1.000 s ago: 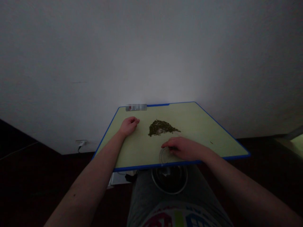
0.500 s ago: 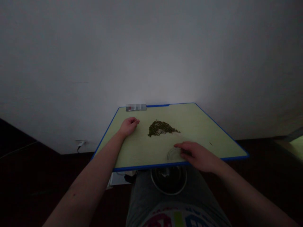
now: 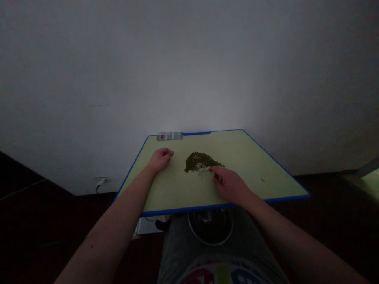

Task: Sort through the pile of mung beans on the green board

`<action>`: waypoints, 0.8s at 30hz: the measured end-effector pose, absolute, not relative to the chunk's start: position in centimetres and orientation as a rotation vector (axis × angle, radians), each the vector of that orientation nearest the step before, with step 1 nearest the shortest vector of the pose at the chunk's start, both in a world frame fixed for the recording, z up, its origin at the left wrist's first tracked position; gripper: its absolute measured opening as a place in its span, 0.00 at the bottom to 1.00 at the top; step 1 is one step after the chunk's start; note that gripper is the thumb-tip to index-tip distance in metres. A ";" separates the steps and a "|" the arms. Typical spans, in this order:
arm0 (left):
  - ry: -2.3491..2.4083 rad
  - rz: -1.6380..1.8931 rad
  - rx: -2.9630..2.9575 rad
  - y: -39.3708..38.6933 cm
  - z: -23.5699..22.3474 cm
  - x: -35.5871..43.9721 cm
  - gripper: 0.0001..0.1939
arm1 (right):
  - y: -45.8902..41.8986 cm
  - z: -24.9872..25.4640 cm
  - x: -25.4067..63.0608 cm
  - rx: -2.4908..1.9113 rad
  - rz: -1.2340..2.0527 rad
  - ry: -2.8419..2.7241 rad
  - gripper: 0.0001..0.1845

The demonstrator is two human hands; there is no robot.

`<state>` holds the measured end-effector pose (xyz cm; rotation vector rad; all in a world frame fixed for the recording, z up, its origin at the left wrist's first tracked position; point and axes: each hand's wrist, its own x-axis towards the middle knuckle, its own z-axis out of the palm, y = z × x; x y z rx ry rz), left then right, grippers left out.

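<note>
A loose pile of small greenish-brown grains [image 3: 201, 159] lies on the pale yellow-green board [image 3: 177, 193] with a blue rim. My right hand [image 3: 229, 182] grips a clear, round, lid-like piece [image 3: 203, 172] between thumb and fingers. Its curved edge is at the near side of the pile, and the rest is mostly covered by my hand. To the left of the pile, apart from it, my left hand [image 3: 160, 158] rests on the board with fingers curled closed. What is inside those fingers, if anything, is hidden.
A metal bowl [image 3: 211, 227] sits on my lap under the board's near edge. A clip-like strip [image 3: 169, 136], partly blurred out, is at the board's far left edge, by the wall. A small dark sliver [image 3: 262, 180] lies at right. A plug [image 3: 101, 181] is in the wall.
My right hand has moved forward and left with the clear round piece, from the board's near edge up to the pile. My left hand stays in place, and the pile looks about the same.
</note>
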<state>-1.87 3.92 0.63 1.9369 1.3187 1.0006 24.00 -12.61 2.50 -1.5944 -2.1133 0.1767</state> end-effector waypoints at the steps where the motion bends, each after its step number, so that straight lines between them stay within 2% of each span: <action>1: 1.317 0.999 1.928 3.9 0.7 -1.8 0.14 | -12.2 2.7 23.4 -1.588 0.175 -2.109 0.19; 9: 1.267 1.080 1.774 4.0 0.7 -1.9 0.14 | -5.7 6.2 20.8 -1.492 0.132 -2.158 0.15; 15: 1.235 1.162 1.606 4.4 0.6 -2.1 0.16 | 2.0 8.8 20.3 -1.547 -0.057 -2.507 0.14; 24: 1.132 1.231 1.497 4.6 0.3 -2.2 0.19 | 7.9 7.3 21.0 -1.684 -0.046 -2.611 0.14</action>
